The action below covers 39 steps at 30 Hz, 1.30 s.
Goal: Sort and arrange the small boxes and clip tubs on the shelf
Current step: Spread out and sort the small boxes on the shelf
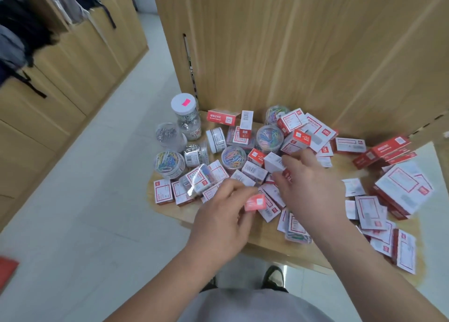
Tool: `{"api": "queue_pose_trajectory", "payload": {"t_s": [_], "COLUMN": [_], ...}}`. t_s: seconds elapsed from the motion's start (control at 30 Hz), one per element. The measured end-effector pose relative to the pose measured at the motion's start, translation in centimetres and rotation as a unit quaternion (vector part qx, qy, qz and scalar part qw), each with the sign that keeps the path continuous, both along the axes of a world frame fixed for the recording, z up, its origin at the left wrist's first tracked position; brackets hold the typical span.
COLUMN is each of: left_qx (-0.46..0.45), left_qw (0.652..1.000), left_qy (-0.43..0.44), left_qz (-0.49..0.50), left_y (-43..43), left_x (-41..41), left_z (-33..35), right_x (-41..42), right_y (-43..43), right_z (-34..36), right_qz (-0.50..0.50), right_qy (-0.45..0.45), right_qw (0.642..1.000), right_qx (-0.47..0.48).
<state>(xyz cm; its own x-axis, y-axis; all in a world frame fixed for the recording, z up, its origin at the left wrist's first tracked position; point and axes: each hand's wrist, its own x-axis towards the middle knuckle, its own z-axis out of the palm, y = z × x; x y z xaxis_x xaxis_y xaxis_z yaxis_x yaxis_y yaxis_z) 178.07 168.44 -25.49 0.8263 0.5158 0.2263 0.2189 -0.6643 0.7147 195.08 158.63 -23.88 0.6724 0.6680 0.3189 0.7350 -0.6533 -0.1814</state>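
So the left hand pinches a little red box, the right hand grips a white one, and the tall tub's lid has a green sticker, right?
Not quite. The head view shows the sticker on the lid of the tall tub is pink, not green. The rest holds: the left hand pinches a small red box, and the right hand grips a white box.

Red box (220, 118) at back: "deli" logo; other print illegible.

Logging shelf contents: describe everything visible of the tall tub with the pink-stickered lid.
The tall tub is a clear plastic cylinder with a white lid, holding silvery clips, a label low on its side. It stands upright at the shelf's back left corner beside shorter clip tubs. Left hand and right hand are away from it.
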Motion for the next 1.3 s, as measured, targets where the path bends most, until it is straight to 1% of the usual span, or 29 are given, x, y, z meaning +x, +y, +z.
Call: {"api": "queue_pose_trajectory", "payload": {"t_s": [0.1, 0.17, 0.27, 0.37, 0.4, 0.5, 0.57, 0.63, 0.77, 0.9, 0.97, 1.07, 1.17, 1.23, 1.3], "left_qx": [-0.047, -0.08, -0.146, -0.187, -0.183, -0.153, -0.114, -0.075, -0.076, -0.061, -0.045, -0.02, 0.061, 0.125, 0.159], "left_qw": [0.995, 0.986, 0.97, 0.958, 0.958, 0.96, 0.967, 0.972, 0.967, 0.97, 0.975, 0.986, 0.993, 0.989, 0.985], "left_qy": [-0.031, -0.061, -0.102, -0.121, -0.127, -0.137, -0.131, -0.118, -0.115, -0.132, -0.137, -0.126, -0.071, -0.04, -0.028], "left_qz": [0.083, 0.131, 0.166, 0.182, 0.182, 0.189, 0.188, 0.19, 0.215, 0.196, 0.169, 0.104, 0.066, 0.064, 0.067], "left_y": [0.6, 1.1, 1.4, 1.7, 1.8, 2.7, 3.5, 4.2, 5.1, 4.7, 4.1, 3.4, 3.5, 3.8, 3.9], "left_x": [-3.4, -4.7, -5.6, -6.4, -6.7, -8.0, -8.8, -9.3, -8.6, -8.0, -7.9, -6.9, -5.3, -4.5, -4.3], "left_z": [-0.6, -0.7, -0.9, -1.2, -1.4, -1.8, -1.9, -1.9, -2.1, -2.4, -2.4, -2.5, -3.3, -3.9, -4.0], "right_x": [0.4, 0.3, -0.4, -2.3, -3.1, -5.9, -7.1, -7.6, -7.6, -6.5, -5.5, -3.9, -3.7, -4.1, -4.6], "right_y": [0.2, 0.4, 0.9, 2.3, 2.9, 5.1, 6.6, 7.8, 8.7, 7.9, 7.0, 5.1, 3.2, 2.2, 1.5], "right_z": [-0.5, -0.2, 1.1, 2.2, 2.2, 1.3, 0.2, -1.0, -2.5, -2.3, -1.5, -0.4, -0.5, -0.7, -0.7], "right_qz": [0.013, 0.026, 0.055, 0.119, 0.142, 0.198, 0.216, 0.223, 0.231, 0.272, 0.257, 0.187, 0.114, 0.099, 0.093], "right_qy": [-0.012, -0.004, 0.026, 0.113, 0.133, 0.152, 0.167, 0.162, 0.155, 0.212, 0.238, 0.276, 0.333, 0.357, 0.362], "right_qw": [0.999, 0.999, 0.997, 0.978, 0.972, 0.961, 0.955, 0.955, 0.954, 0.928, 0.919, 0.918, 0.918, 0.914, 0.914], "right_qx": [-0.039, -0.028, 0.055, 0.126, 0.131, 0.12, 0.119, 0.113, 0.11, 0.144, 0.184, 0.216, 0.185, 0.166, 0.159]}}
